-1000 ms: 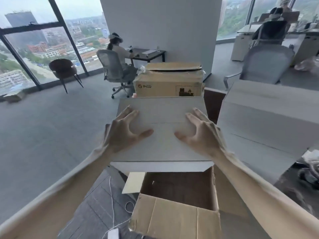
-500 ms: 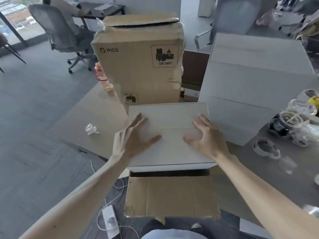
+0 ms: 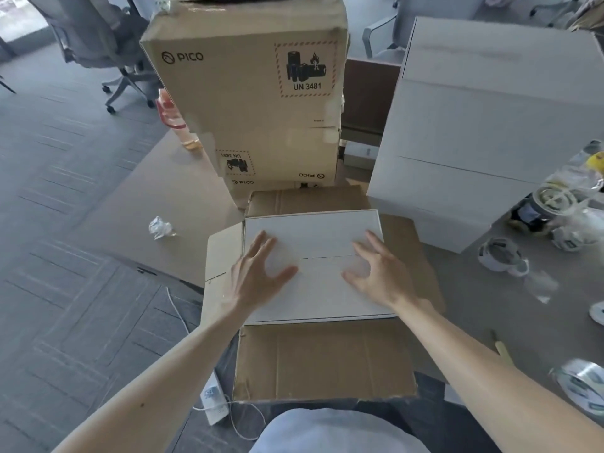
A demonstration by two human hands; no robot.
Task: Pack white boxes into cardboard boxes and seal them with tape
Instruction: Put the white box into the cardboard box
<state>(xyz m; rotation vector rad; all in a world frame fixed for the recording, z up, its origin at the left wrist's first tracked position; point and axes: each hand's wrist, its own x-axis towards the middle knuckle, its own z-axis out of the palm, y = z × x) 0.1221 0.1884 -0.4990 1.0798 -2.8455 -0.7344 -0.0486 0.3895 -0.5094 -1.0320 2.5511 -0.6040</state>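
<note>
White cardboard fills the mouth of the open cardboard box (image 3: pixel 323 361): a flat white box (image 3: pixel 313 243) lies level inside it, its top face sitting about flush with the opening, while the four brown flaps fold outward around it, the near one toward the person and the far one toward the stacked PICO cartons (image 3: pixel 248 103). The left hand (image 3: pixel 258 276) lies flat on the left part of the lid with fingers spread and thumb out to the right; the right hand (image 3: pixel 379 273) mirrors it on the right part, fingers likewise spread and palm down. Neither hand pinches anything; both appear to press the white box down into place. By my reading the packing step for this carton is at its end, with the white box seated and the flaps not yet closed. The next move would call for lifting the hands off, folding the side flaps in first and then the long near and far flaps over them, and holding the seam shut. Sealing needs tape, and several tape rolls (image 3: pixel 500 256) lie on the grey surface (image 3: pixel 490 308) to the right, near a large white carton (image 3: pixel 483 125), with another tape roll (image 3: pixel 581 387) at the right edge of the view, all within reach of the right hand.
</note>
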